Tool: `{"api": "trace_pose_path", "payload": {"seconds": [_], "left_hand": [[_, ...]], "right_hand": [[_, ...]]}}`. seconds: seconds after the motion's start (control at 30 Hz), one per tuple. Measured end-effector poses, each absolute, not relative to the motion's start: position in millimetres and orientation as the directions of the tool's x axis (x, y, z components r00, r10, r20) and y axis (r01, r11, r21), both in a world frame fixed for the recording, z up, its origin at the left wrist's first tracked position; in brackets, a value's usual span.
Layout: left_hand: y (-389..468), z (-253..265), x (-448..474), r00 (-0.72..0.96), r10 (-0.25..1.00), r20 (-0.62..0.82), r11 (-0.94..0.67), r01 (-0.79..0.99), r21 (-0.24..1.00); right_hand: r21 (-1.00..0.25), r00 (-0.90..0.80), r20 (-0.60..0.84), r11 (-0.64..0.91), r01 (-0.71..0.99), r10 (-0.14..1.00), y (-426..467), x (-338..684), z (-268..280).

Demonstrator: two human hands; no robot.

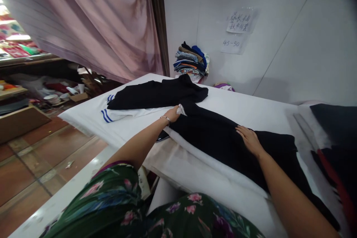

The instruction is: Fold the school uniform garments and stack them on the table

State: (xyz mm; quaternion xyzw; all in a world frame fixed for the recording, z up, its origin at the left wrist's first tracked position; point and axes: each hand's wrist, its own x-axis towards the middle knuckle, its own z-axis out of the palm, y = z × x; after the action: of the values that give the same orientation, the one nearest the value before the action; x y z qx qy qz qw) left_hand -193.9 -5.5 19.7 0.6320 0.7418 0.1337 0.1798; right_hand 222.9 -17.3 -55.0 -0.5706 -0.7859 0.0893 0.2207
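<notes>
A long black garment [212, 130] lies spread across the white-covered table in front of me; I cannot tell its exact kind. At its far left end, by a small white patch, my left hand [173, 114] pinches the edge of the cloth. My right hand [249, 139] rests flat on the black fabric near its middle, fingers stretched out. Beyond my left hand lies another black garment [156, 93], on top of a white garment [111, 115] with blue stripes.
A stack of folded clothes [192, 59] stands against the wall at the back. Dark clothes [337, 126] lie at the right edge. A pink curtain [111, 18] hangs at the left. Handwritten paper signs [238, 22] are fixed to the wall. Part of a dark flat object [162, 136] shows below my left wrist.
</notes>
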Motion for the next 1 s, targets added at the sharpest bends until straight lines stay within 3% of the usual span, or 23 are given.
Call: {"api": "trace_pose_path", "payload": {"seconds": [0.17, 0.37, 0.5, 0.6, 0.7, 0.83, 1.0], "left_hand": [[-8, 11, -204, -0.177, 0.979, -0.104, 0.202, 0.919, 0.34], [-32, 35, -203, -0.271, 0.962, 0.021, 0.255, 0.925, 0.282], [-50, 36, -183, -0.226, 0.97, -0.093, 0.243, 0.94, 0.238], [-55, 28, -168, -0.184, 0.976, -0.116, 0.21, 0.939, 0.271], [-53, 27, -167, -0.168, 0.982, -0.085, 0.186, 0.927, 0.325], [-42, 31, -184, -0.156, 0.988, -0.012, 0.149, 0.914, 0.376], [-32, 23, -194, -0.176, 0.98, -0.088, 0.196, 0.916, 0.351]], "right_hand": [[-0.403, -0.243, 0.235, 0.321, 0.857, 0.941, -19, 218, -54], [-0.428, -0.231, 0.2, 0.297, 0.853, 0.952, -17, 218, -51], [-0.546, -0.206, 0.118, 0.236, 0.804, 0.972, -16, 218, -34], [-0.625, -0.203, 0.131, 0.24, 0.743, 0.97, -25, 215, -14], [-0.603, -0.261, 0.162, 0.305, 0.737, 0.952, -44, 211, 2], [-0.513, -0.33, 0.098, 0.332, 0.791, 0.939, -66, 209, 0], [-0.509, -0.313, 0.059, 0.298, 0.808, 0.948, -80, 208, -7]]}}
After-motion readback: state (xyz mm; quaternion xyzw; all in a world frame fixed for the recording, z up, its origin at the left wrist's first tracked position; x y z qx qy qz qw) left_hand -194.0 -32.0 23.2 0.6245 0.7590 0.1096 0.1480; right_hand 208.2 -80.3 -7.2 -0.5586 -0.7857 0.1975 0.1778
